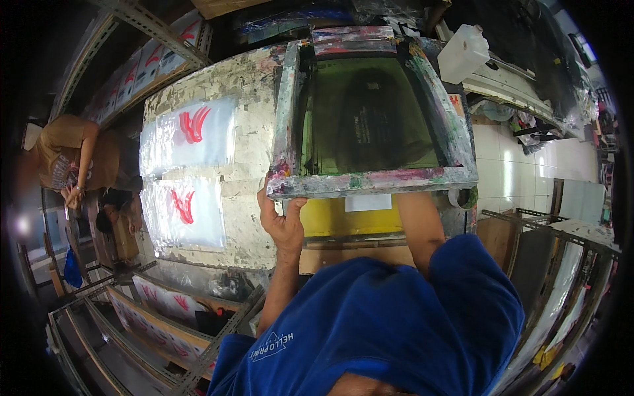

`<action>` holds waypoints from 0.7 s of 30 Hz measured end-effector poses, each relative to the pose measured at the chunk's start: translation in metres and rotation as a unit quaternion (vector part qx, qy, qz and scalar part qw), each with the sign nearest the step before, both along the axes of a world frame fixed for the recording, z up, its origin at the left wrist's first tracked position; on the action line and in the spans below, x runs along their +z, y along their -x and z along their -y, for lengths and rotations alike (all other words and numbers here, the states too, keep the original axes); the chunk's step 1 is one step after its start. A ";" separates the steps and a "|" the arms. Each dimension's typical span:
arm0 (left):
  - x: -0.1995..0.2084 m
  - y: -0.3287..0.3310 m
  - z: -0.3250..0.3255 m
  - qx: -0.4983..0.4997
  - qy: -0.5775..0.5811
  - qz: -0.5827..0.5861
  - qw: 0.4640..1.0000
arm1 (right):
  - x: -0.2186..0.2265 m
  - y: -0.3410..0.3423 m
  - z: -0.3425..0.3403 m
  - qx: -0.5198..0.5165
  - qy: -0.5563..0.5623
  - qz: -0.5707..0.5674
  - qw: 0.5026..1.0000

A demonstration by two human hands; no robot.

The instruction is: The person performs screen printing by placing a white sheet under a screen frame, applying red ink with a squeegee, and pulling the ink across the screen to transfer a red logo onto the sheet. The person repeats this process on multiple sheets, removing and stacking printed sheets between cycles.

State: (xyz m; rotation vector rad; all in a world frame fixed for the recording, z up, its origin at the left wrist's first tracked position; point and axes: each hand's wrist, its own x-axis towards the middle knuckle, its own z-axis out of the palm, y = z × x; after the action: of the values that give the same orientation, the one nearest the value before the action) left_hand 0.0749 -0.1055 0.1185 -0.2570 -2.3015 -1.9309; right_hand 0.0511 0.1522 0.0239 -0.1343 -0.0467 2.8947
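Observation:
A screen-printing frame (pixel 373 181) with paint-stained bars and a dark green mesh (pixel 370 119) is tilted up above the bench, its near edge towards me. My left hand (pixel 282 221) grips its near left corner, the thumb below the bar. Under the frame reaches my right forearm (pixel 420 228); the right hand itself is hidden behind the mesh. Below the frame's near bar shows a yellow board (pixel 320 221), with a small white piece (pixel 368 202) at its edge. Two shiny pale sheets, a far one (pixel 214 148) and a near one (pixel 210 228), each with red print, lie to the left.
The paint-worn bench (pixel 254 132) carries the sheets. A white jug (pixel 464 53) stands at the far right, and a roll of tape (pixel 463 198) hangs by the frame's right corner. Metal racks (pixel 132 323) with printed sheets surround me. Another person (pixel 72 155) is at the left.

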 end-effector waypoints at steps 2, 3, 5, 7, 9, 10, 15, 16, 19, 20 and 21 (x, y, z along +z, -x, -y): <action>0.000 0.001 -0.001 -0.002 0.005 -0.013 1.000 | 0.002 -0.007 -0.012 -0.007 -0.017 0.024 1.000; -0.001 0.001 -0.002 -0.008 0.014 -0.028 0.999 | 0.004 -0.016 -0.015 -0.010 -0.025 0.039 0.999; -0.004 0.001 -0.001 -0.008 0.026 -0.040 0.999 | 0.009 -0.039 -0.012 -0.004 -0.046 0.071 0.996; -0.006 0.000 0.000 -0.005 0.018 -0.018 1.000 | 0.015 -0.065 -0.002 0.012 -0.068 0.109 0.992; -0.008 -0.002 0.001 -0.005 0.006 -0.002 1.000 | 0.025 -0.087 0.012 0.034 -0.082 0.142 0.986; -0.009 -0.003 0.001 -0.003 -0.004 0.003 1.000 | 0.030 -0.094 0.019 0.043 -0.083 0.153 0.984; -0.005 -0.004 -0.004 -0.001 -0.019 0.004 1.000 | 0.023 -0.102 0.048 0.139 -0.009 0.030 0.990; -0.005 -0.004 -0.003 0.002 -0.020 0.004 1.000 | 0.007 -0.096 0.048 0.173 0.034 -0.009 0.984; -0.005 -0.002 -0.002 -0.001 -0.004 -0.015 1.000 | -0.015 -0.047 0.043 0.153 0.065 -0.049 0.985; -0.004 -0.002 -0.002 -0.003 0.005 -0.023 1.000 | -0.016 -0.030 0.037 0.130 0.061 -0.046 0.989; -0.005 -0.003 -0.001 -0.002 0.006 -0.019 1.000 | -0.014 -0.015 0.028 0.107 0.053 -0.039 0.992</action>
State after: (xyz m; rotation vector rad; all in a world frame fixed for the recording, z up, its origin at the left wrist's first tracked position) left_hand 0.0777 -0.1047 0.1140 -0.2987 -2.2913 -1.8972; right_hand 0.0663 0.1240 0.0097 -0.0372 0.1139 3.1147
